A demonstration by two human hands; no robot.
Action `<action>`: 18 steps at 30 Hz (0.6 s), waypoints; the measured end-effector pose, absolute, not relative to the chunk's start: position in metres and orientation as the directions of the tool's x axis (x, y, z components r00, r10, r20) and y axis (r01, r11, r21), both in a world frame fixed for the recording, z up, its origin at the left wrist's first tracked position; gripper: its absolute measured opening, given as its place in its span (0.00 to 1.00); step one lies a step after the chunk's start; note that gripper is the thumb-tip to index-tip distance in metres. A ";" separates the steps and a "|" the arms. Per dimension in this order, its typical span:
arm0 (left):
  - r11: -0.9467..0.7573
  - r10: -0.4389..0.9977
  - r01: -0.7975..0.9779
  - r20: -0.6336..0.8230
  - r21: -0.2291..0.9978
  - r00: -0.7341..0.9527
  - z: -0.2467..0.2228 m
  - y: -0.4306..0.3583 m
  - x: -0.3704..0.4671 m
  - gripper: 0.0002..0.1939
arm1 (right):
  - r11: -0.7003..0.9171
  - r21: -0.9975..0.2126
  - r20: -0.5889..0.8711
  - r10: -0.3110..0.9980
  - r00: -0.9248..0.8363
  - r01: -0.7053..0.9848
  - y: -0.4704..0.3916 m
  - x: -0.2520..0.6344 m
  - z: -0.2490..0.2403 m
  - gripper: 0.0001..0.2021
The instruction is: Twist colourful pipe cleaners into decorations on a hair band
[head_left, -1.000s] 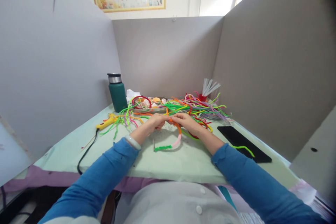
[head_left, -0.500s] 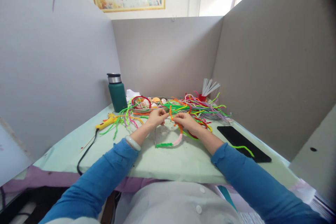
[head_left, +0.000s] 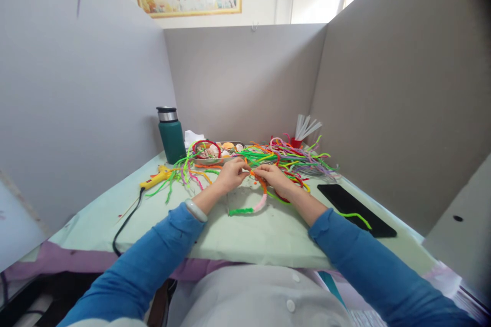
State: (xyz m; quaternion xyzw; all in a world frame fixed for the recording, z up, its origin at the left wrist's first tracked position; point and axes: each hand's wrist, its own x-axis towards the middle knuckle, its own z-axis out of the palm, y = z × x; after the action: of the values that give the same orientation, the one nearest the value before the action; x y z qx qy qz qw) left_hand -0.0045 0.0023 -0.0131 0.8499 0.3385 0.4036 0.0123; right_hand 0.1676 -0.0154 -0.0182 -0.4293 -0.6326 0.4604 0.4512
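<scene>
In front of me is a thin curved hoop (head_left: 260,204), wrapped in fuzzy green, pink and orange stretches, with a bare thin part on its left. My right hand (head_left: 271,176) pinches the hoop at its orange end. Close against it, my left hand (head_left: 235,173) is closed on the loose end of an orange pipe cleaner (head_left: 252,172), which runs between both hands. The fingertips nearly meet and hide part of the hoop. Small orange bits lie on the table just below.
Behind my hands lies a heap of coloured pipe cleaners (head_left: 295,158) beside a metal tray (head_left: 230,160) of small pieces. A green bottle (head_left: 171,138) and a yellow glue gun (head_left: 155,179) are on the left. White sticks stand in a red cup (head_left: 295,142). A black pad (head_left: 345,204) lies right; grey partitions surround the table.
My left hand has moved slightly right, up to my right hand. The orange end that stood upright between them is now bent down into the left fingers. The right hand stays put.
</scene>
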 end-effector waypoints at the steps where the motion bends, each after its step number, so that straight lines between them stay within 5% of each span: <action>1: -0.775 0.578 0.561 0.684 0.290 0.445 -0.014 0.003 -0.005 0.07 | 0.205 -0.971 0.172 0.958 -0.230 0.125 -0.015 0.168 -0.018 0.11; 9: -0.803 0.540 0.533 0.707 0.268 0.457 -0.015 0.005 -0.005 0.08 | 0.320 -0.938 0.281 0.927 -0.248 0.134 -0.017 0.169 -0.017 0.10; 18: -0.849 0.463 0.480 0.750 0.221 0.472 -0.016 0.005 -0.003 0.07 | 0.225 -0.972 0.203 0.952 -0.229 0.073 -0.015 0.166 -0.019 0.12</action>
State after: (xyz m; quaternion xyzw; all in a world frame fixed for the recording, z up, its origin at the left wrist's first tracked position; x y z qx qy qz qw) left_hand -0.0027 0.0054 -0.0159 0.8579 0.2747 0.4342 -0.0100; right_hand 0.1664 -0.0154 -0.0189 -0.4085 -0.6275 0.4698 0.4676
